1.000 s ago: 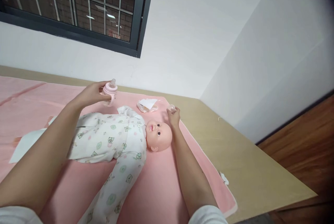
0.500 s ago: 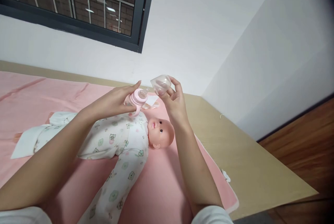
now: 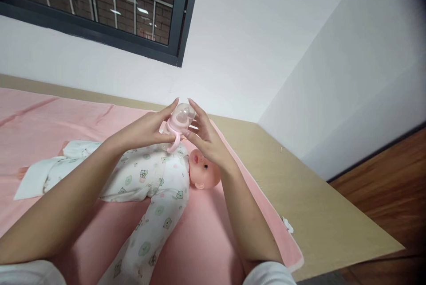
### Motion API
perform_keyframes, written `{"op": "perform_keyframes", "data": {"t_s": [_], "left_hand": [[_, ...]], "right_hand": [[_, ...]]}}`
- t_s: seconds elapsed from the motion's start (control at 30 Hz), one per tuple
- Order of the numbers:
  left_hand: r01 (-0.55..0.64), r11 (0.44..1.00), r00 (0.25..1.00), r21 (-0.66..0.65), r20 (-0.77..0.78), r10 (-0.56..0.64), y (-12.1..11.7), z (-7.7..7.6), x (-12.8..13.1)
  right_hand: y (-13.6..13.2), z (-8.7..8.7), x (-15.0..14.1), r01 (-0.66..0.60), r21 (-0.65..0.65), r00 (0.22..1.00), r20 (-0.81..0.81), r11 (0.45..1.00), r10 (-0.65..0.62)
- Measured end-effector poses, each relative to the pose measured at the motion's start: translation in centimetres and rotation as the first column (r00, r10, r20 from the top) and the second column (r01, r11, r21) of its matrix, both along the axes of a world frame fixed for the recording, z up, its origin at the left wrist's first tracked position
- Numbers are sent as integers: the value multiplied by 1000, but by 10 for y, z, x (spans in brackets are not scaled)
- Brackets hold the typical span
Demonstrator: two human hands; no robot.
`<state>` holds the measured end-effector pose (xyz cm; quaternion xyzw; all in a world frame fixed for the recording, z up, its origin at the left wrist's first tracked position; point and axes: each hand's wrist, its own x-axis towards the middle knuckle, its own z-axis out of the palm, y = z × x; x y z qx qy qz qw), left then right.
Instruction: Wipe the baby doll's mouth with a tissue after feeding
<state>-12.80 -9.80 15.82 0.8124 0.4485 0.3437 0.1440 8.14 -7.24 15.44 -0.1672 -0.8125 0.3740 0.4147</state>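
Note:
A pink baby bottle [image 3: 172, 129] with side handles is gripped by my left hand [image 3: 153, 126], its fingers wrapped around the body. The clear dome cap [image 3: 183, 113] sits over the bottle's nipple end. My right hand [image 3: 205, 138] curves around the cap from the right, thumb low and index finger near the top. Below my hands, a baby doll [image 3: 203, 170] lies on its back in a white suit [image 3: 146, 174] printed with green animals. My right wrist hides part of the doll's head.
A pink mat [image 3: 206, 232] lies under the doll on a tan tabletop [image 3: 319, 214]. White wall [image 3: 233, 45] and a dark-framed barred window [image 3: 133, 37] stand behind. A small white object [image 3: 288, 225] lies at the mat's right edge.
My right hand has moved left and down with the clear cap, which now covers the nipple. My left hand and the bottle have stayed nearly in place.

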Motion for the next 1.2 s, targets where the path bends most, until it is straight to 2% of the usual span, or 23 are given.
{"op": "perform_keyframes", "data": {"t_s": [0.17, 0.33, 0.57, 0.63, 0.73, 0.87, 0.97, 1.07, 1.13, 1.2], "left_hand": [[60, 998, 991, 5, 123, -60, 2, -1, 1], [92, 995, 972, 29, 212, -96, 1, 1, 6], [140, 990, 959, 0, 251, -136, 1, -2, 11], [120, 993, 958, 9, 262, -118, 1, -2, 11], [24, 999, 964, 35, 265, -32, 3, -1, 6], [-111, 993, 973, 31, 209, 102, 7, 4, -8], [-164, 986, 978, -9, 128, 164, 8, 7, -20], [-176, 984, 984, -19, 33, 177, 4, 12, -25], [-99, 994, 994, -38, -40, 98, -5, 16, -24], [28, 996, 992, -85, -119, -38, -17, 22, -20]], "right_hand": [[3, -3, 4, -55, -36, 997, 47, 998, 57], [3, -10, -2, 16, -34, 1000, 20, 999, -16], [1, -11, -9, 71, -22, 997, -35, 997, -72], [4, -12, -9, 95, -8, 994, -53, 995, -95], [16, -15, -5, 148, 7, 985, -89, 989, -147], [49, -23, 14, 282, 9, 948, -156, 959, -277], [83, -35, 39, 439, 10, 886, -175, 899, -430], [113, -55, 68, 618, -3, 783, -88, 786, -616], [127, -73, 84, 732, -8, 681, -6, 681, -732], [136, -91, 97, 827, 6, 560, 57, 561, -826]]}}
